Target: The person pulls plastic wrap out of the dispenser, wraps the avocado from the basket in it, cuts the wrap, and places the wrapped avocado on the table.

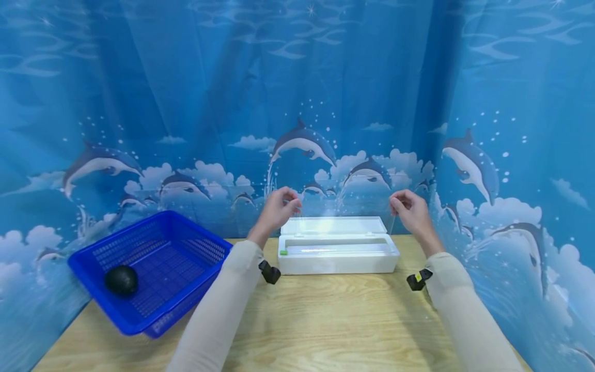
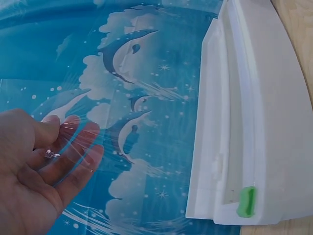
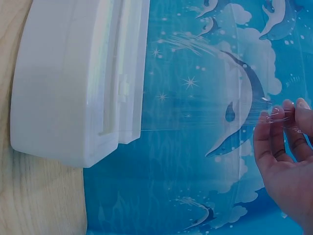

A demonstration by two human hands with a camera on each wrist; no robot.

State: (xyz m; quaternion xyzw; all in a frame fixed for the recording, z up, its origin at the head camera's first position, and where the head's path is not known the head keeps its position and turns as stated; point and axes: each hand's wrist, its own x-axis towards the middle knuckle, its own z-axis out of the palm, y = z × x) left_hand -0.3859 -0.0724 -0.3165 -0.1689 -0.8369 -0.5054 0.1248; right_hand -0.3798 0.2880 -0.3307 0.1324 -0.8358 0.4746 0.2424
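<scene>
Left hand (image 1: 277, 206) and right hand (image 1: 411, 209) each pinching clear plastic film (image 3: 195, 122) stretched above one open white dispenser box (image 1: 338, 251) on wooden surface (image 1: 325, 320). One blue mesh basket (image 1: 186, 243) left, one black ball (image 1: 121, 280) inside.

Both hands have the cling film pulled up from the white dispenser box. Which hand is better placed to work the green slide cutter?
Left, probably. The green slide cutter sits at the box's left end, below the left hand; the right hand is over the far end.

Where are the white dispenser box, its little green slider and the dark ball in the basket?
white dispenser box (image 1: 338, 262): head view, front wall.
green slider (image 2: 247, 201): left wrist view, middle of the tab.
dark ball (image 1: 121, 280): head view, centre of the ball.
</scene>
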